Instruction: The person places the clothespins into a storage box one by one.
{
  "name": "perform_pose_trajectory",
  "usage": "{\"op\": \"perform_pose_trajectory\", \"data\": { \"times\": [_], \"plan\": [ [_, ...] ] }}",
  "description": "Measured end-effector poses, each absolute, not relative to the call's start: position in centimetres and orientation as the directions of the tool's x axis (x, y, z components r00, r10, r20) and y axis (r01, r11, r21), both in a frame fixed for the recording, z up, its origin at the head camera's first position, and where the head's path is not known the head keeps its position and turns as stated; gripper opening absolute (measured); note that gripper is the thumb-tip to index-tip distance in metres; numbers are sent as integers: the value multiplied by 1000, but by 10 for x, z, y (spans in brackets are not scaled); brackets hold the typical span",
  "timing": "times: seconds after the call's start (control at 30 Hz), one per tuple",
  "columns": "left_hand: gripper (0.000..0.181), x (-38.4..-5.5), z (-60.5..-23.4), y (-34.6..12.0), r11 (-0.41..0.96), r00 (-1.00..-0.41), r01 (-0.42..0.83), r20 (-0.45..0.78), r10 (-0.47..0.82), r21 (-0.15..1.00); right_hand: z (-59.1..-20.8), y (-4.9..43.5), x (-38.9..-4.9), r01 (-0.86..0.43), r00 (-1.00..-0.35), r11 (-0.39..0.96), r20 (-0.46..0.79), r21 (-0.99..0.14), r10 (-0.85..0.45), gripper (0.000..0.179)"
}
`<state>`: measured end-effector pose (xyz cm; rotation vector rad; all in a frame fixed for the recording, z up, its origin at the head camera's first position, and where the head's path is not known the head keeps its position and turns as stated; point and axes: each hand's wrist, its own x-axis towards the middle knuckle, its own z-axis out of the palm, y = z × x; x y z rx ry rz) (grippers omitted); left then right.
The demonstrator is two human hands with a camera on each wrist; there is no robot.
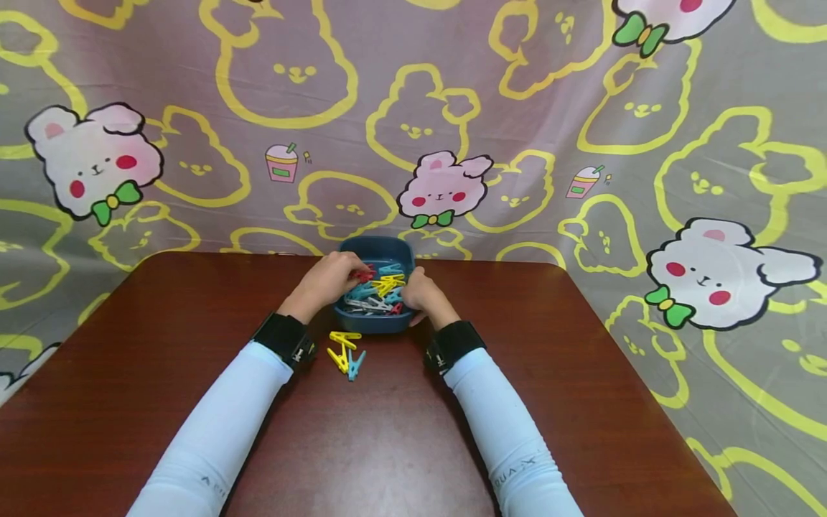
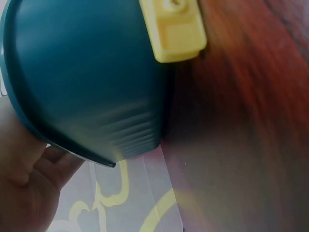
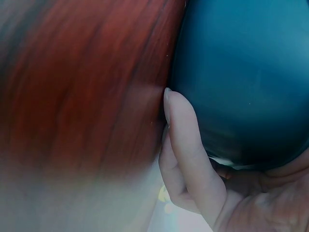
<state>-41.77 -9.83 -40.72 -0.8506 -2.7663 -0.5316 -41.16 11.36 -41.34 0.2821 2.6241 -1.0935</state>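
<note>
A dark blue plastic box [image 1: 375, 324] stands at the table's far side, filled with clothespins in red, yellow, blue and white. My left hand [image 1: 331, 281] reaches over its left rim, fingers bent down at the red clothespins [image 1: 366, 273]; the fingertips are partly hidden, and I cannot tell whether they pinch one. At the opposite side, my right hand [image 1: 426, 296] grips the box wall. The right wrist view shows a straight digit [image 3: 186, 130] along the outside of the box [image 3: 241, 82], low near the tabletop. The same box [image 2: 87, 72] fills much of the left wrist view.
Just in front of the box, two yellow clothespins [image 1: 345, 339] and a blue clothespin [image 1: 353, 365] lie on the brown wooden table [image 1: 362, 445]. Behind the table's far edge hangs a cartoon-printed curtain [image 1: 258, 208].
</note>
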Motion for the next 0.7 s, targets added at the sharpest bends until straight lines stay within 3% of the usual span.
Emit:
{"op": "perform_pose_trajectory", "data": {
  "times": [0.7],
  "plan": [
    [25,-414,-408,-101,763,-820,569,290,494,307,-414,114,-410,286,-940,684,-336,-671,63,76]
  ]
}}
